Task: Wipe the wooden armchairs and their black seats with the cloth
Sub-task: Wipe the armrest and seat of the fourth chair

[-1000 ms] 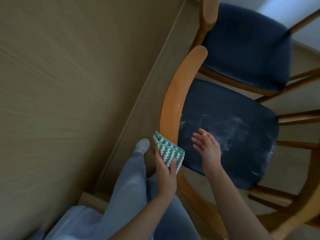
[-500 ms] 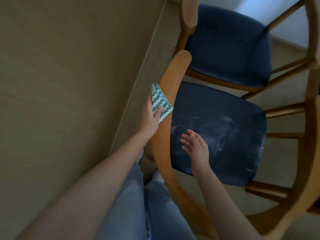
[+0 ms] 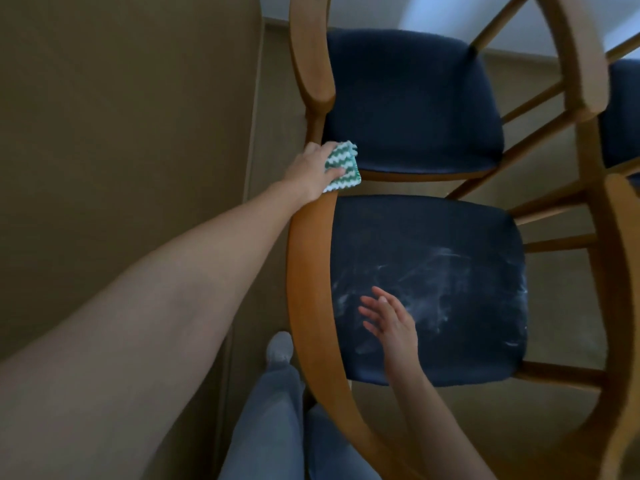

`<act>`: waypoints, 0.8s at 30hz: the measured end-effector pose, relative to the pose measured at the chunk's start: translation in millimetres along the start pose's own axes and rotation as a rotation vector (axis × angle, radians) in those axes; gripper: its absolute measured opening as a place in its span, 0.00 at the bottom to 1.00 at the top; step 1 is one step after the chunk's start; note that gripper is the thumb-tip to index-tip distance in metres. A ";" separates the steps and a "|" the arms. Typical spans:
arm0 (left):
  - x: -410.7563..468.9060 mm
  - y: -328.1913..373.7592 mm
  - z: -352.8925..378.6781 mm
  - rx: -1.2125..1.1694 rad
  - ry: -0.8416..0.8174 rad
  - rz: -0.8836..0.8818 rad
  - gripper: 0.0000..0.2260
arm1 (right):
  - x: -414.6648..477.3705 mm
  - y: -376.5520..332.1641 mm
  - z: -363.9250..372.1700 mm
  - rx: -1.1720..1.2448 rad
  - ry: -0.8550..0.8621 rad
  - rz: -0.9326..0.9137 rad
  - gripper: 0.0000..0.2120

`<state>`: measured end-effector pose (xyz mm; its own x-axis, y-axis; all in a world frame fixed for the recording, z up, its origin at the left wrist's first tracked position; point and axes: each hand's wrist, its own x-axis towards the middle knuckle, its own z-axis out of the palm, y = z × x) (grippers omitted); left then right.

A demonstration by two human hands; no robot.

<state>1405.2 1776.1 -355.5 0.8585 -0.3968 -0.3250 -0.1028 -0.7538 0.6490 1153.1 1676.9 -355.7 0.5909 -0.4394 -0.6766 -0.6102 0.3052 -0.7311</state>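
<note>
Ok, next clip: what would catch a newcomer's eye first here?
The green-and-white cloth stands out, gripped by the left hand at the far end of the near chair's wooden armrest. Next, whitish smears on the near black seat, with the open right hand over it.

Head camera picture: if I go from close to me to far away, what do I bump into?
Jeans → right hand → green-and-white cloth held in the left hand → far dark seat.
</note>
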 end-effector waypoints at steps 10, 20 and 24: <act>-38.2 -8.6 22.3 0.333 0.097 0.156 0.21 | 2.4 -6.2 -1.7 -0.104 0.022 -0.048 0.12; -186.7 -20.0 87.5 0.359 0.173 0.106 0.22 | -7.9 5.9 -43.4 -0.554 -0.120 -0.205 0.16; -248.7 -14.1 135.7 0.372 0.253 0.041 0.23 | -20.3 15.7 -68.5 -0.892 -0.222 -0.340 0.21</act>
<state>1124.9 1814.3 -377.2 0.9409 -0.3250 -0.0955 -0.2737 -0.8955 0.3511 1095.4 1632.8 -347.5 0.8389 -0.1894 -0.5103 -0.5105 -0.5990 -0.6169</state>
